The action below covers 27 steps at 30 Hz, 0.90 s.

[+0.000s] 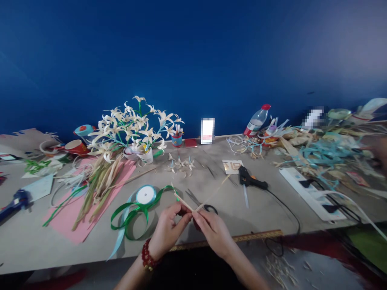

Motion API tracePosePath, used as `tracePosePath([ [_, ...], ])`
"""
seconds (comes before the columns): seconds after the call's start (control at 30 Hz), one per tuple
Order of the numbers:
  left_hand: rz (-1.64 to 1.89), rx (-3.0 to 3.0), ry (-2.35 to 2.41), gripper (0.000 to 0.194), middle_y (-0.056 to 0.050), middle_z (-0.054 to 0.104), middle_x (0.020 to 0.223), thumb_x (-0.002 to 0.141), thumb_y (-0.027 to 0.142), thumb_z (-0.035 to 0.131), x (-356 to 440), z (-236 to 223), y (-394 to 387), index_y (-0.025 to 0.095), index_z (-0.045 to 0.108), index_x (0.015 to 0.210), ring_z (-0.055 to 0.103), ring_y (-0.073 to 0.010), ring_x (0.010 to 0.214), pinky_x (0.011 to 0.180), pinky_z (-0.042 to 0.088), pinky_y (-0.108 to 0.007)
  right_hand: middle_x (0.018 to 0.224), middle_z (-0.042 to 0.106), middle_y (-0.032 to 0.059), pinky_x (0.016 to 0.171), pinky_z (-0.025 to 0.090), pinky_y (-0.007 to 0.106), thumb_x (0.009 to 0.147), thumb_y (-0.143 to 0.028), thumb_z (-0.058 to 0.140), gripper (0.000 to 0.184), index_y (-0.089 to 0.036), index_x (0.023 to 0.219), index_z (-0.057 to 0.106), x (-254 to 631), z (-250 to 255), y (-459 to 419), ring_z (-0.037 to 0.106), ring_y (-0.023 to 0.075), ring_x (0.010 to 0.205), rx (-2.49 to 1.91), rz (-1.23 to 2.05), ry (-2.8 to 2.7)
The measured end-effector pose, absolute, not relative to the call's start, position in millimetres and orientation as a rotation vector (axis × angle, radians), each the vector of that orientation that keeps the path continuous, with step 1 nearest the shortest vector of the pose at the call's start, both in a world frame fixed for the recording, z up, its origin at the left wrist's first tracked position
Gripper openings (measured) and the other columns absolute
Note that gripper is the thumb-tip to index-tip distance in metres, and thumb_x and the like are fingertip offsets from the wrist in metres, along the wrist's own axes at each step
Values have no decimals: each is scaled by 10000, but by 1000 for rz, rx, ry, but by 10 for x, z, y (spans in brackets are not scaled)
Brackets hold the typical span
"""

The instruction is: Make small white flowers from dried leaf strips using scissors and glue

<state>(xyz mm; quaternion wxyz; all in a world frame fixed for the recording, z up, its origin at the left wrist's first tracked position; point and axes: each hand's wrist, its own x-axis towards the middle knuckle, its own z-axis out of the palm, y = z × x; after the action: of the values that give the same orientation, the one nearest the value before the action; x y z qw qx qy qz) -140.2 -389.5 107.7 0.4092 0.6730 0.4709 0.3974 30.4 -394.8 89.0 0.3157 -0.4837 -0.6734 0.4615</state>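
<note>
My left hand (171, 221), with a red bead bracelet at its wrist, is closed in a pinch on a pale dried husk strip (185, 203). Fingertips of my right hand (214, 230) press on the same strip close by, and the two hands almost meet. One end of the strip points up and left, while a thin length slants up to the right. Just beyond my fingers lie dark scissors (193, 196), partly hidden by the strip. Left of my hands are green ribbon (130, 206) in loops and a white ribbon spool (146, 195).
White husk flowers (140, 125) stand in cups at the back. Dried husks (101, 185) lie on pink paper (71, 217). A black glue gun (252, 179), a power strip (311, 197) and a tilted bottle (256, 121) are to the right. A wooden ruler (256, 236) follows the front edge.
</note>
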Motion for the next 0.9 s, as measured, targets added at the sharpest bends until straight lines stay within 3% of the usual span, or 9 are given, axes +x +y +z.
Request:
tracePosePath([
  [0.33, 1003, 1734, 1135, 166, -27, 674, 766, 899, 270, 601, -1479, 1030, -3916, 162, 644, 781, 616, -162, 762, 721, 454, -236, 517, 278, -81, 446, 141, 256, 872, -634, 515, 517, -208, 603, 399, 259, 968, -3983, 204, 77, 456, -993, 1900, -1234],
  [0.7, 1017, 1759, 1090, 150, -9, 660, 721, 883, 239, 626, -1543, 996, -3873, 157, 645, 760, 604, -133, 699, 678, 448, -206, 475, 236, -108, 394, 57, 208, 863, -598, 550, 500, -204, 600, 391, 331, 965, -4053, 133, 57, 420, -841, 2244, -962],
  [0.8, 1014, 1747, 1128, 153, -7, 662, 715, 878, 249, 632, -1525, 1008, -3870, 159, 639, 755, 608, -135, 695, 676, 450, -209, 499, 253, -94, 403, 112, 212, 906, -616, 469, 507, -208, 615, 392, 339, 943, -4053, 170, 72, 440, -934, 2088, -1115],
  [0.9, 1008, 1732, 1156, 151, -11, 672, 731, 878, 259, 628, -1504, 1035, -3878, 165, 638, 761, 614, -143, 707, 685, 457, -217, 589, 374, -41, 492, 262, 231, 953, -600, 387, 516, -200, 630, 433, 329, 943, -4051, 325, 108, 541, -1101, 1585, -1522],
])
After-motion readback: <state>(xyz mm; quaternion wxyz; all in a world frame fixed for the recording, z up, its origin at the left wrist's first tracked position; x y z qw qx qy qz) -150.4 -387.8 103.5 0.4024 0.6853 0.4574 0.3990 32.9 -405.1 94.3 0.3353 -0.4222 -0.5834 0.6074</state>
